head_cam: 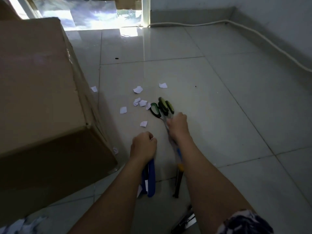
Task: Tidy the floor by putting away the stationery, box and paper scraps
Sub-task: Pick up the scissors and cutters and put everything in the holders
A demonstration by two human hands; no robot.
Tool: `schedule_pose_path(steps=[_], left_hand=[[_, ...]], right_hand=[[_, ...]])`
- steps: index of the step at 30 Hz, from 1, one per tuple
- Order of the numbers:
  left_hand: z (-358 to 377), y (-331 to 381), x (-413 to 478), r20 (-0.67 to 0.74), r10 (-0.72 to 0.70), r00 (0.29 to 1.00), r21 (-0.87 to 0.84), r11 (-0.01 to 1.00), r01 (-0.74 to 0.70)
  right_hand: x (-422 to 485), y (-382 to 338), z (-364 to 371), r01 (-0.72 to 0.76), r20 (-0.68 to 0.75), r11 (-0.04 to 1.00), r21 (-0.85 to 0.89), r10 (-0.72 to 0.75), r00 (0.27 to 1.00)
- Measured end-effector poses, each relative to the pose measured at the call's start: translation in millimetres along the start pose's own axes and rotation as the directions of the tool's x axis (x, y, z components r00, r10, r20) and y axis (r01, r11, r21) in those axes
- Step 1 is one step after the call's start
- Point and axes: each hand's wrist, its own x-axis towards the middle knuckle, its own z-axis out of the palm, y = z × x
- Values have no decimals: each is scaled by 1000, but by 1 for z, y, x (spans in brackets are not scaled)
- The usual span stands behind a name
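My left hand [143, 146] is closed around a blue-handled tool [151, 179] that hangs down under the wrist; it looks like blue scissors or a stapler. My right hand [177, 126] grips a bundle of stationery: green-and-black scissors [160, 108] stick out past the fingers, and pens [178, 168] trail back along my forearm. Several white paper scraps [138, 103] lie scattered on the tiles just beyond both hands. A big cardboard box [38, 88] stands on the left.
A white cable [253, 31] runs along the grey wall at the back and right. Bright glare comes through a doorway [94, 16] at the top. One more scrap [115, 150] lies by the box's corner. A shiny dark object [185, 220] lies at the bottom.
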Motion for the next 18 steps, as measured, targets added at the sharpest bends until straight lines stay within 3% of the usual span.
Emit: schedule_pose_path(steps=[10,15,18], left_hand=[[-12,0,0,-75,-5,997,-83,997,-1],[-22,10,-1,-57,-99,993,-232,969,83],[-31,21,2,35,-255,966,-426,871,245]], right_hand=[[-23,11,26,-2,22,952,-305,9,1000],[-42,7,10,-112,7,992,-63,113,994],[-63,2,-3,-24,5,995,101,23,1000]])
